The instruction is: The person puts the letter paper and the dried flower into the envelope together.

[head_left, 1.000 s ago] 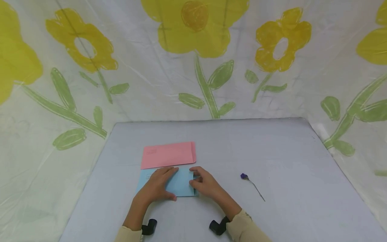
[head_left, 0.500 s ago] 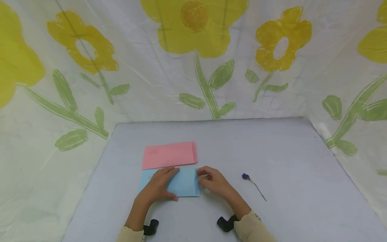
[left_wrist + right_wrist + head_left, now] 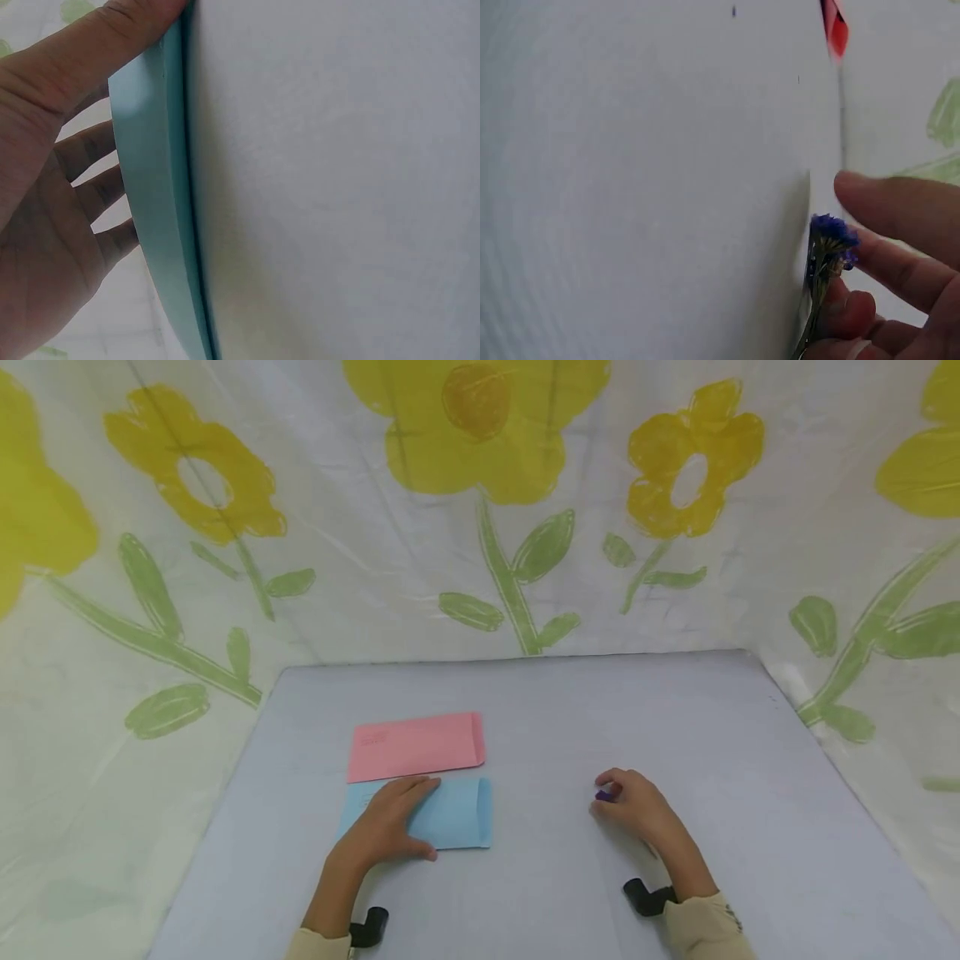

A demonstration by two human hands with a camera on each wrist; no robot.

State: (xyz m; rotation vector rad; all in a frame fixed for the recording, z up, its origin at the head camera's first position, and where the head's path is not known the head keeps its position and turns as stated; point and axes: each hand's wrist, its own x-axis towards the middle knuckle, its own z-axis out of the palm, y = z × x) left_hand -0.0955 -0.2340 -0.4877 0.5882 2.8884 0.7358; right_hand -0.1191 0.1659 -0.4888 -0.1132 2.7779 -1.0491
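Note:
A light blue envelope lies flat on the table. My left hand rests on it with fingers spread, the thumb by its near edge; the left wrist view shows the thumb across the blue edge. Further right, my right hand is at a small dried flower with a purple head and thin stem. In the right wrist view the flower head sits beside the fingers, with the thumb apart from it. Part of the stem is hidden under the hand.
A pink envelope lies just beyond the blue one, their edges close together. The table has a pale covering, with a flower-painted curtain behind it. A black wrist device juts from the right wrist, another from the left.
My right hand has left the blue envelope's right end and moved right to the flower. The envelope's end flap now shows fully. The left hand stays in place.

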